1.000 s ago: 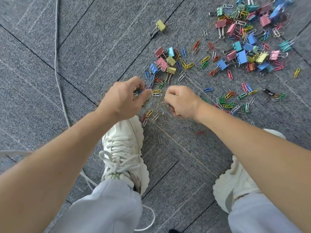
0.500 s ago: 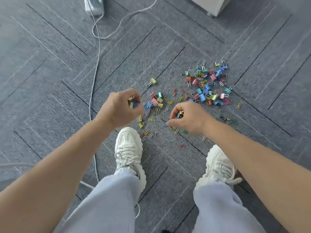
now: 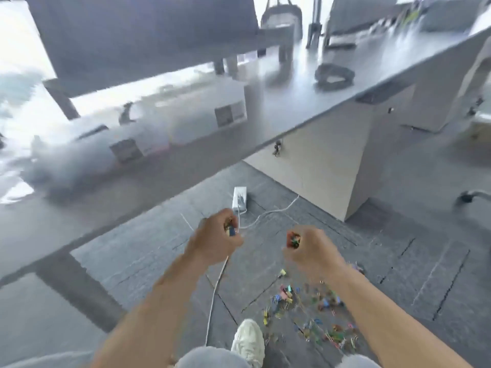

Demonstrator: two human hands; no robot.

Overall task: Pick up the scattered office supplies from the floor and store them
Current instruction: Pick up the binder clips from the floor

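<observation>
Landmark: white shoe, at the bottom centre on the grey carpet.
Left hand: raised well above the shoe and slightly to its left, with the back of the hand to the camera. The forearm runs up from the lower left.
Left fingers: curled into a fist round the left bunch of clips, and a blue one shows at the thumb side.
Right hand: level with the left hand, above and to the right of the shoe. The forearm comes in from the lower right.
Right fingers: curled tightly round the right bunch of clips, with red and green showing at the top of the fist.
Held clips' direction: too blurred to tell.
Scattered clips: on the carpet just right of the shoe. The patch stretches from upper left to lower right.
Cable: runs from left of the shoe up towards a power strip.
Desk: its edge crosses well beyond the shoe.
</observation>
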